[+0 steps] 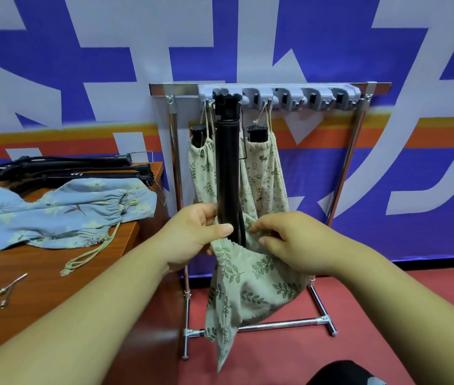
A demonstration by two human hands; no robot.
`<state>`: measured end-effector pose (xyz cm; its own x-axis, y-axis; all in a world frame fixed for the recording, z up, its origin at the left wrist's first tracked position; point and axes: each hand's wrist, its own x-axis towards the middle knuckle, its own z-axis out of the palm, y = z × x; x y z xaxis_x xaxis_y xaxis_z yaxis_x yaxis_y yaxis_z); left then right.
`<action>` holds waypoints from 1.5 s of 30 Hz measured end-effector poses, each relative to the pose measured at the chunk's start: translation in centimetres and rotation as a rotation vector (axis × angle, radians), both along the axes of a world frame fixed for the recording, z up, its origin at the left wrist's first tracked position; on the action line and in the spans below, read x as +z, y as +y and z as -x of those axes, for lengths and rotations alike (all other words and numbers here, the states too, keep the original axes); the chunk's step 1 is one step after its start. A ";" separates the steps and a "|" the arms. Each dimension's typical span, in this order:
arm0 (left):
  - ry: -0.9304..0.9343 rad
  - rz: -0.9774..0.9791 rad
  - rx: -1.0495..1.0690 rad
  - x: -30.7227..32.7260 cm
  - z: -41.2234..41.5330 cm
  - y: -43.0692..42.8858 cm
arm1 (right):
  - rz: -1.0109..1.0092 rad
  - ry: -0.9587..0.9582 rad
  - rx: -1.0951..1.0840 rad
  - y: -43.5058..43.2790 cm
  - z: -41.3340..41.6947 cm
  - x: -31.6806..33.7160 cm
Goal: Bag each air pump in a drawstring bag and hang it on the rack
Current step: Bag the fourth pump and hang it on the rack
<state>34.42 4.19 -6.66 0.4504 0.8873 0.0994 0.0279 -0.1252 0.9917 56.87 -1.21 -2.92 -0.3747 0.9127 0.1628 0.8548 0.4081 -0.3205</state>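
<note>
While the pump (227, 173) is only part-way in, spread the mouth wide. Left hand (199, 236) grips the near hem of the bag (250, 287) against the barrel, thumb over the cloth. Right hand (298, 244) pinches the far hem, fingers curled on it. Pump stands upright, lower end inside the bag, most of the barrel and the handle above it; bag hangs slack below. My call: draw both hems up evenly, barrel vertical, and feed the hose (241, 229) in with it so it doesn't snag the hem. Stop just under the handle, cinch the cord, leave a loop for hanging. On the table (53, 273) to the left: small metal nozzles (12, 284), blue bags (62, 215), spare pumps (67, 168) behind them. Further back, two bagged pumps (264, 173) hang by their cords at the left end of the rack (343, 173); the hooks (317, 100) to the right look free. Writing: a white mark on one spare pump, too small to read. Wall (386, 65) has huge white strokes on blue, cropped, unreadable. No brand visible anywhere.
</note>
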 end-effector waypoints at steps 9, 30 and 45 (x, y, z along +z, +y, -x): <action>-0.076 0.046 0.004 0.2 -0.1 -0.1 | -0.039 0.425 -0.186 0.5 -2.8 -0.9; -0.093 0.128 0.012 0.4 0.1 0.2 | 0.374 1.040 -0.243 1.3 -3.6 -1.9; -0.103 0.115 0.031 0.4 -0.2 0.0 | 0.469 1.234 -0.270 0.5 -2.8 -1.2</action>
